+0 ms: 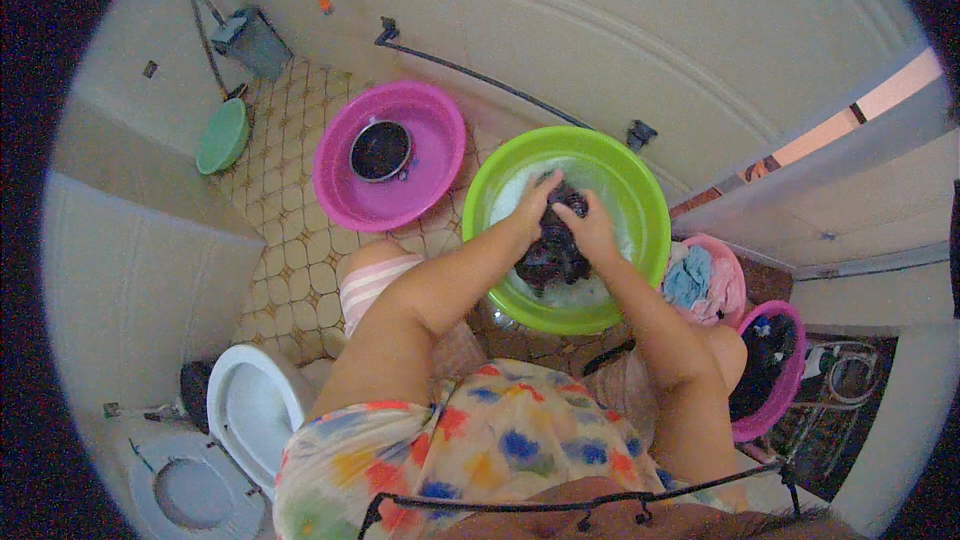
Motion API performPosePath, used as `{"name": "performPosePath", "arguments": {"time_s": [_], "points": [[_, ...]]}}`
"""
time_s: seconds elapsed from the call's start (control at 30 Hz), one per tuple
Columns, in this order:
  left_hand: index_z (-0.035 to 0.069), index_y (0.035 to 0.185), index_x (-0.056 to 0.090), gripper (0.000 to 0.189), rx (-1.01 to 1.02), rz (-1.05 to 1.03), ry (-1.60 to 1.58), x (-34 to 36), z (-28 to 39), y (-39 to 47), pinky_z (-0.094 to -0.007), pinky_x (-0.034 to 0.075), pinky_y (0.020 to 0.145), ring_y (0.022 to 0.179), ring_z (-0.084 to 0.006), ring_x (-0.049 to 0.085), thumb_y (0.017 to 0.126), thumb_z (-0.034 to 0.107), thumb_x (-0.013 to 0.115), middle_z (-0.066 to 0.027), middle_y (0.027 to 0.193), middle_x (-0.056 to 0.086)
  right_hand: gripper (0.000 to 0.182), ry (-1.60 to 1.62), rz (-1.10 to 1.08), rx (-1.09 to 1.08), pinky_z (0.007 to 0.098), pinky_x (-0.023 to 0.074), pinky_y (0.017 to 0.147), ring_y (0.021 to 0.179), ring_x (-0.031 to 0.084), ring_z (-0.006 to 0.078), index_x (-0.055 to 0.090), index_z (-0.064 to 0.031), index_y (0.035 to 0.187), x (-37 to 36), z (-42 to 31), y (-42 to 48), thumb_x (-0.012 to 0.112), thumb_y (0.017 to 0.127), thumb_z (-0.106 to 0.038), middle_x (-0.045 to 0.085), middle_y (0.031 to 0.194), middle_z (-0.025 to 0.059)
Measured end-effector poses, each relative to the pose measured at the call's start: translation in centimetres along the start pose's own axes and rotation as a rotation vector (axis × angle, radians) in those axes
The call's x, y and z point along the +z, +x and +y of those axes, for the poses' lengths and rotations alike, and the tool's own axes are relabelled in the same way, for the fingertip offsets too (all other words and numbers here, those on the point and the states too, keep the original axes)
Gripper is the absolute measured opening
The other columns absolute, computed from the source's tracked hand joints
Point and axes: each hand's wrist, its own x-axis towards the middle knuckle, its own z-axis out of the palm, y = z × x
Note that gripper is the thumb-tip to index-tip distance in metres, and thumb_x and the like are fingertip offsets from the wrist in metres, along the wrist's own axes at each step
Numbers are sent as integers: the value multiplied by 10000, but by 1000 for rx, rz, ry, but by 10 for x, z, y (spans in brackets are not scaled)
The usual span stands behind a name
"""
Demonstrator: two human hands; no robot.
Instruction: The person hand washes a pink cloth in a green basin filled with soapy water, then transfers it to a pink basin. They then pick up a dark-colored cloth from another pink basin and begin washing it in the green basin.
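Observation:
A green plastic basin (651, 187) stands on the floor before me, with whitish suds (510, 191) in it. Dark wet cloth (551, 255) lies bunched in its middle, partly lifted between my hands. My left hand (534, 204) grips the cloth from the left side, while my right hand (589, 229) holds it from the right, thumb on top. Both hands are close together above the suds. What garment the cloth is, I cannot tell.
Left of the green basin sits a pink basin (435, 187) with a dark-filled round bowl (381, 151). Light blue and pink clothes (686, 277) fill a pink tub at right, near a pink basin of dark clothes (769, 360). A toilet (259, 409) stands lower left; a wall rail (487, 79) runs behind.

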Motion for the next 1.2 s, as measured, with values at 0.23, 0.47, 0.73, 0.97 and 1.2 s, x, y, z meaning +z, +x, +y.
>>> {"name": "performPosePath", "arguments": {"time_s": [0.23,0.47,0.73,0.97,1.2], "points": [[116,953,545,256,-38,-195,106,10,18,-20,-358,469,711,795,-216,577,839,346,541,-72,869,574,354,-397,-46,-430,429,443,737,841,541,378,510,-25,953,10,-28,-17,554,821,-351,553,934,181],[103,863,533,316,-233,-2,8,33,8,-41,-332,432,677,712,-183,536,873,414,476,-46,797,554,323,-464,-52,-242,457,437,734,801,563,407,551,-23,959,1,2,7,440,881,-316,588,910,219],[72,921,521,199,356,188,451,2,-3,-10,-304,435,694,771,-158,513,806,208,608,-49,844,540,592,-231,-137,33,435,395,906,1030,510,397,387,-22,1250,-27,27,29,551,811,-384,520,1101,255],[89,1095,496,423,307,278,457,-22,-9,7,-331,436,822,935,-225,533,709,-72,565,-103,999,556,858,-715,-397,161,440,394,919,1062,466,441,243,-144,1345,-23,25,1,715,631,-193,402,1208,251],[58,1128,460,342,158,-42,231,-60,-45,45,-422,503,684,867,-263,570,792,71,522,-139,969,566,517,-300,-57,-48,401,409,873,1007,532,346,436,-52,1202,-5,64,26,605,715,-90,560,1055,214]]}}
